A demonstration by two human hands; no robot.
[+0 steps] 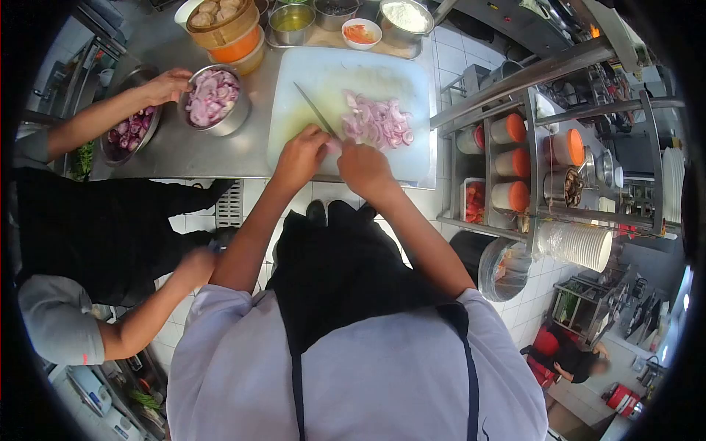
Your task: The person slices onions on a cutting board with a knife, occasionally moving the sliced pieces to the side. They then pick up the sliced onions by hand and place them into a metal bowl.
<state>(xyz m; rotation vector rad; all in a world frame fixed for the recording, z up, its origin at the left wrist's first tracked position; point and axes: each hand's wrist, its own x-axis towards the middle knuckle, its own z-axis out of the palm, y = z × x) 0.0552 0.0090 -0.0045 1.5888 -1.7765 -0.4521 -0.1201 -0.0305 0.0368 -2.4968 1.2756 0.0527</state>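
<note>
My right hand is closed round the handle of a knife, whose blade points away to the upper left over a white cutting board. Close beside it, my left hand has its fingers bent over a small pinkish piece of onion near the board's front edge. The fingers partly cover that piece. A loose pile of sliced red onion lies on the board, just beyond my right hand.
To the left, a co-worker's hand touches a metal bowl of cut onions; another bowl holds whole ones. Bamboo steamers and ingredient bowls line the back. A metal rack with orange-lidded tubs stands at right.
</note>
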